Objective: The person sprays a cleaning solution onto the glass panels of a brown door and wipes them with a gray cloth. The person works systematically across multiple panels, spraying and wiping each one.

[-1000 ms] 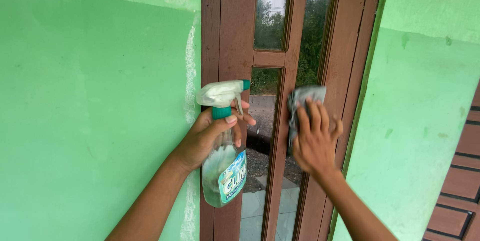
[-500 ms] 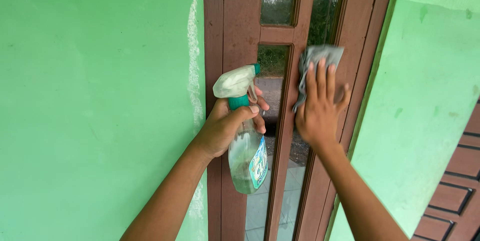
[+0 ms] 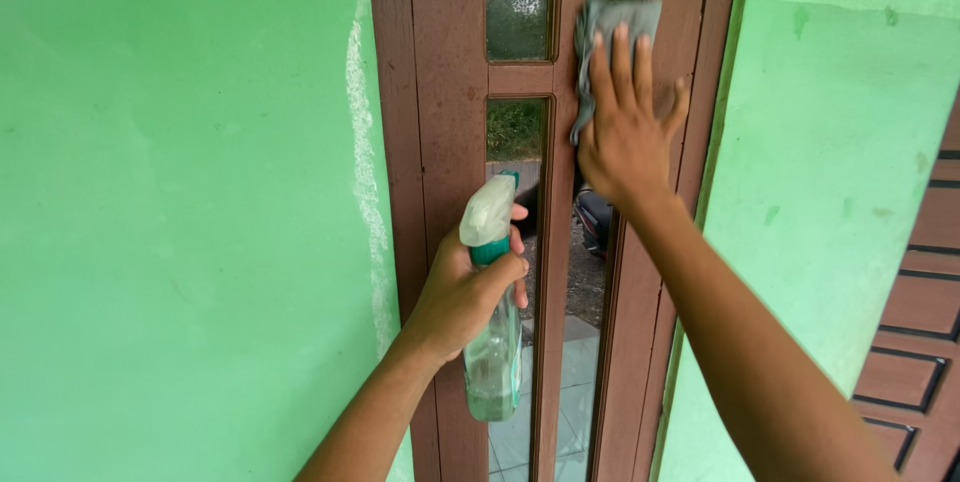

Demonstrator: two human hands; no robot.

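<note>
My left hand (image 3: 462, 294) grips the neck of a clear spray bottle (image 3: 492, 357) with a white trigger head and teal collar; pale liquid fills its lower part. The bottle hangs upright in front of the lower left glass pane. My right hand (image 3: 626, 120) lies flat with fingers spread, pressing a grey cloth (image 3: 615, 19) against the right glass pane of a brown wooden window frame (image 3: 450, 112). The cloth peeks out above and to the left of my fingers. The panes reflect trees, a road and a parked vehicle.
A green painted wall (image 3: 180, 222) fills the left side, with a whitish streak beside the frame. Another green wall (image 3: 830, 162) stands to the right. Brown wooden slats (image 3: 920, 322) show at the far right edge.
My right hand slid the cloth upward along the right pane. My left hand lowered the spray bottle and turned it so its nozzle points toward the glass.
</note>
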